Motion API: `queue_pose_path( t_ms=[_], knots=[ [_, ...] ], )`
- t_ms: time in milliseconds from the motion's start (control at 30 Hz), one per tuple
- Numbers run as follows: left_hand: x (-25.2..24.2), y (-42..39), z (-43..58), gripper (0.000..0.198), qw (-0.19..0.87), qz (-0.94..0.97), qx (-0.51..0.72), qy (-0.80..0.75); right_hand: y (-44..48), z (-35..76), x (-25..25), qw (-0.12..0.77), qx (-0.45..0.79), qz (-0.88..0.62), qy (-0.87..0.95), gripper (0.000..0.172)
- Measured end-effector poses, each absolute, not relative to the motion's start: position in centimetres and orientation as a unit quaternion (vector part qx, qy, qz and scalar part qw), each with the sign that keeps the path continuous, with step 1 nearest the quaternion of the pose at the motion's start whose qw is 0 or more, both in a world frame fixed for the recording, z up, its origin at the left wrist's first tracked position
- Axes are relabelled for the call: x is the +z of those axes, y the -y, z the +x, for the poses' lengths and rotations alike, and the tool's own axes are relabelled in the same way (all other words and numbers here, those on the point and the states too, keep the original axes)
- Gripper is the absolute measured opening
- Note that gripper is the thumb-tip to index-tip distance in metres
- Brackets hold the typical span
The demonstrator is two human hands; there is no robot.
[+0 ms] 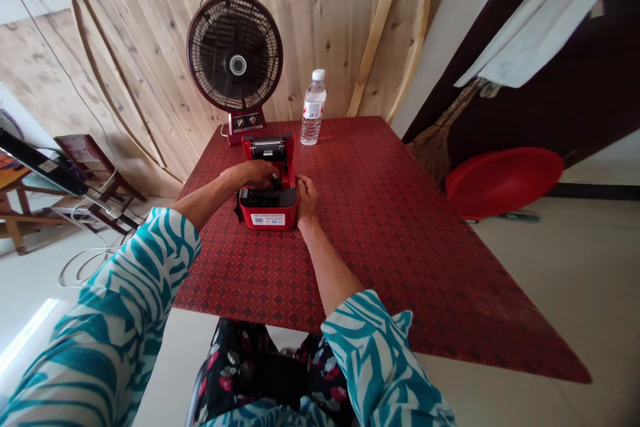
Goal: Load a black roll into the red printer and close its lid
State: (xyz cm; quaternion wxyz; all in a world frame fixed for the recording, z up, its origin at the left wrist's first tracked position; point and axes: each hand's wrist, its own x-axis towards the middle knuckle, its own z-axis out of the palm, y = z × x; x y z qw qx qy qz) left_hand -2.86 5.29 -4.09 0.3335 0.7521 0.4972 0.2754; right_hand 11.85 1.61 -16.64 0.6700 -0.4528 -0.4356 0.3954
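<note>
A red and black label printer (270,219) stands on the table with its lid raised toward the back. A white sticker with printed codes is on its front. My left hand (257,174) reaches over from the left into the open compartment, fingers curled downward; their tips and whatever they grip are hidden. Against the printer's right wall rests my right hand (307,199), its fingers bent around that side and holding the body.
A round fan (235,53) stands behind the printer at the table's back edge. To its right is a clear water bottle (313,110) with a white cap. The red patterned table (380,233) extends to the right, near a red basin (505,180) and a broom (435,143).
</note>
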Motion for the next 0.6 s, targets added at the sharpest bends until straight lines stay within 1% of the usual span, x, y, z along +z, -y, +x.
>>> queue_pose_path(
  t_ms=[100,267,367,433,500,600],
  knots=[
    [-3.6,-4.4,-3.3,0.031,0.28,0.803,0.177,-0.496,-1.7,11.9,-16.7,0.671,0.396,-0.449,0.438,0.034],
    [-2.9,-2.3,-3.2,0.033,0.161,0.815,0.188,-0.525,-1.7,12.0,-16.6,0.671,0.392,-0.451,0.439,0.032],
    [-2.6,-0.9,-2.9,0.032,0.12,0.828,0.182,-0.516,-1.6,12.0,-16.3,0.671,0.388,-0.457,0.437,0.032],
    [-2.3,-0.2,-3.1,0.029,0.12,0.83,0.219,-0.498,-1.5,12.0,-16.2,0.67,0.386,-0.46,0.437,0.032],
    [-1.9,0.4,-4.0,0.028,0.137,0.819,0.288,-0.477,-1.5,12.0,-16.2,0.67,0.386,-0.46,0.437,0.032],
    [-1.8,1.2,-6.5,0.037,0.202,0.754,0.43,-0.454,-1.5,12.0,-16.3,0.673,0.39,-0.453,0.435,0.031]
  ],
)
